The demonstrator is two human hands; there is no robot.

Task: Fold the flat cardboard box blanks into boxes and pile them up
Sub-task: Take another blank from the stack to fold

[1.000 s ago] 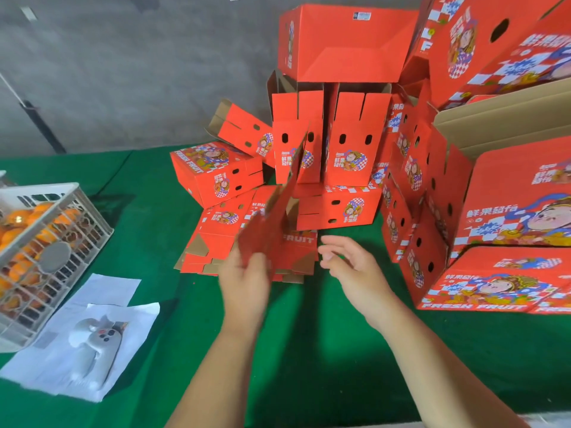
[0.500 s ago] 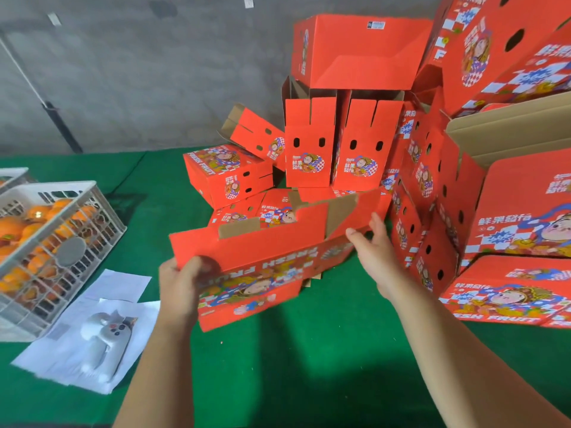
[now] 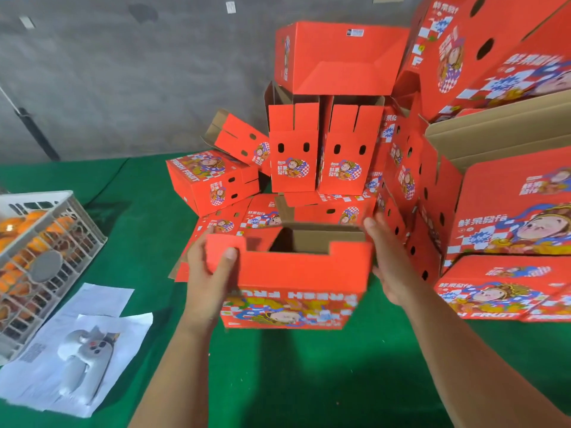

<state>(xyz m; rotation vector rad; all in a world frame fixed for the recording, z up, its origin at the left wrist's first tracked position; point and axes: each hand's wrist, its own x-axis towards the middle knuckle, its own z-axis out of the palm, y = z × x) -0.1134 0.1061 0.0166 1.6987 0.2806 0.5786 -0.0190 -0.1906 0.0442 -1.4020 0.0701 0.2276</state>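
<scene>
I had my left hand (image 3: 208, 273) clamped on the left flap of the half-opened red printed cardboard box (image 3: 293, 273), my right hand (image 3: 391, 261) spread flat against its right wall, the box between them above the green-covered desk (image 3: 309, 381).

Two bare hands are in view, a left hand (image 3: 206, 274) and a right hand (image 3: 390, 263), with one half-opened red printed cardboard box (image 3: 296, 279) between them. One white plastic lattice crate of oranges (image 3: 40, 261) stands at the left; the oranges inside are too crowded to count. Two white paper sheets (image 3: 102, 301) lie overlapping, with one grey handheld device (image 3: 82, 362) on them. In the heap of folded red cardboard boxes (image 3: 340, 57), two stand upright side by side; the full number cannot be told. One stack of flat red box blanks (image 3: 225, 225) lies on one green cloth-covered table (image 3: 309, 381).
</scene>
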